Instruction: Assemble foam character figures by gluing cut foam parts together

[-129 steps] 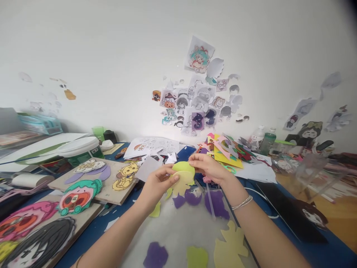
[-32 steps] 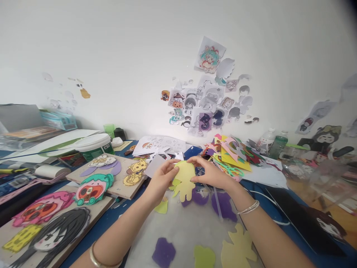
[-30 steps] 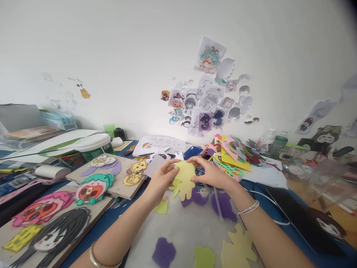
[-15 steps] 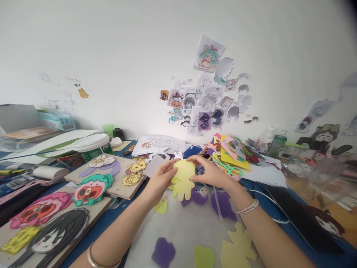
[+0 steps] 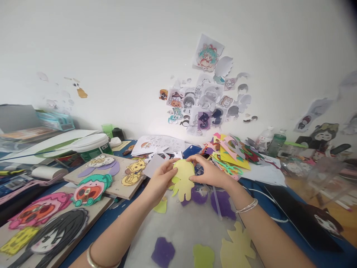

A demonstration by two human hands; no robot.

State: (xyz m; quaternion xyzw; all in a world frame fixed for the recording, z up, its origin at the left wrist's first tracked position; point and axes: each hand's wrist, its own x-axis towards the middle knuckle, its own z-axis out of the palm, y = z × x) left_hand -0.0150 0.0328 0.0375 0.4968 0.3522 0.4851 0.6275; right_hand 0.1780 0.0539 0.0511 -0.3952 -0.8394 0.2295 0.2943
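Observation:
Between my hands is a pale yellow doll-shaped cutout (image 5: 184,182), held up over the grey mat (image 5: 178,227) with its rounded head at the top. My left hand (image 5: 164,175) pinches its left edge, thumb in front. On the opposite edge, my right hand (image 5: 208,173) grips it between thumb and fingers. A yellow-green piece shows behind its left side. Lying on the mat are a small yellow-green piece (image 5: 161,205), purple cutouts (image 5: 223,204), a purple scrap (image 5: 163,252), a lime piece (image 5: 203,256) and a large pale yellow cutout (image 5: 237,247).
Boards with painted character cutouts (image 5: 55,230) fill the left side, with a white tub (image 5: 92,143) behind. Green-handled scissors (image 5: 230,168) and colourful scraps (image 5: 234,149) lie at the back. To the right are a black slab (image 5: 301,217), white cable (image 5: 272,208) and bottles (image 5: 277,141).
Both hands keep their hold on the yellow cutout, almost still. The whole view has shifted very slightly.

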